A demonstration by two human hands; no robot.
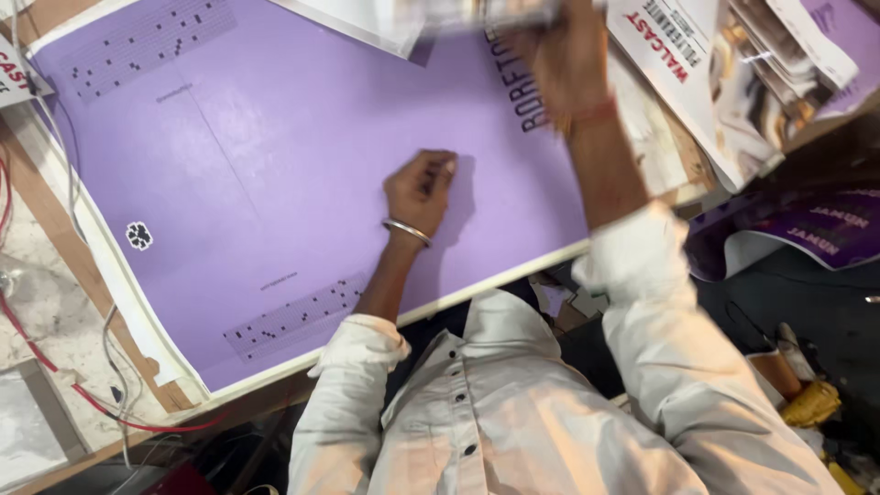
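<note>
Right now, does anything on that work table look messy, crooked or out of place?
Yes. The printed sheets at the table's far right lie in a loose, fanned pile hanging over the edge. The big purple sheet lies flat under the left hand; the right hand is blurred.

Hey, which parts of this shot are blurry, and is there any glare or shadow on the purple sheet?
Head view: the right hand and the pale sheet at its fingers are smeared by motion blur; the left hand, fist-like on the purple sheet, is sharp and casts a soft shadow to its right. No hard glare on the purple, only even light.
</note>
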